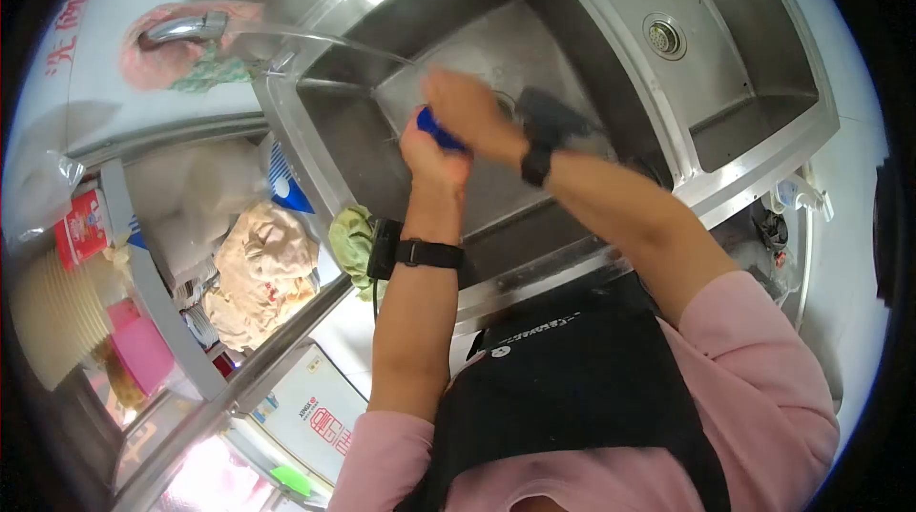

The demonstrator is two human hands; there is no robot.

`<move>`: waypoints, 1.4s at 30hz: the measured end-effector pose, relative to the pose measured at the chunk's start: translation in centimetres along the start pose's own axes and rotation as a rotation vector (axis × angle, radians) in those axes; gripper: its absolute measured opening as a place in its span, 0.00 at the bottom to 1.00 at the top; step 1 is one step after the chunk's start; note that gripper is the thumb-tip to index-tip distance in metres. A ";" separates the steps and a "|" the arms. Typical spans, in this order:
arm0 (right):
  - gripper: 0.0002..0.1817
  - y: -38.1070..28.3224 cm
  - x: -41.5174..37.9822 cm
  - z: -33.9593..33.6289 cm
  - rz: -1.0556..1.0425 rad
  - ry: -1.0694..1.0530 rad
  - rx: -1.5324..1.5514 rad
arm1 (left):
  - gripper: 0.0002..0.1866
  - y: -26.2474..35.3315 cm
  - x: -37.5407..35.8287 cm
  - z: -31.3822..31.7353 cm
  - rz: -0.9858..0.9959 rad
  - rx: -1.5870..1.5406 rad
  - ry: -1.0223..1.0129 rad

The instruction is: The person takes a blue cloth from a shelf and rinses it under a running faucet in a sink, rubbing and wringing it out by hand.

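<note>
Over the near sink basin (391, 159), my left hand (434, 164) is closed around a small blue object (439, 129) whose kind I cannot tell. My right hand (472, 116) crosses just above it, smeared by motion, its fingers blurred near the top of my left hand. From the metal faucet (186, 29) at the left, a thin stream of water (324, 36) arcs toward my right hand. Both wrists wear black bands.
A second basin (720, 63) with a drain strainer (664, 36) lies to the right. A green cloth (353, 243) hangs at the sink's left edge. Shelves on the left hold a beige cloth (262, 269), a red box (82, 229) and stacked pale containers (57, 312).
</note>
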State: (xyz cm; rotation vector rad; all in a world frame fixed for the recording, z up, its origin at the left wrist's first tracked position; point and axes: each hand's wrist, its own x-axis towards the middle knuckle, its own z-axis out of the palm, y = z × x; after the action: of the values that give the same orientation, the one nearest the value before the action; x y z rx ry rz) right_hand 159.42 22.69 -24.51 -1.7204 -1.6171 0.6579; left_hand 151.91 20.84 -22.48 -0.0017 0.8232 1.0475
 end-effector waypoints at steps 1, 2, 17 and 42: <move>0.13 -0.1 0.2 -0.1 -0.010 0.002 -0.001 | 0.13 0.4 -0.5 0.2 -0.018 0.031 -0.067; 0.13 0.0 0.3 0.0 -0.010 -0.016 -0.001 | 0.13 0.5 0.0 -0.7 -0.007 0.028 -0.070; 0.38 -1.1 5.3 -6.5 -0.341 -0.761 0.147 | 0.28 3.2 -2.0 4.6 0.017 0.024 -0.289; 0.21 -1.6 -0.4 -1.4 -0.040 0.037 0.367 | 0.10 1.9 5.0 -1.1 -0.113 -0.095 -0.119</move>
State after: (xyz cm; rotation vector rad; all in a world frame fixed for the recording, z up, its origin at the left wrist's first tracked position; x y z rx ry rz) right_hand 159.35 22.11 -22.42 -1.4212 -1.3998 0.8402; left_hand 150.97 25.31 -25.53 -0.0653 0.6576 0.9694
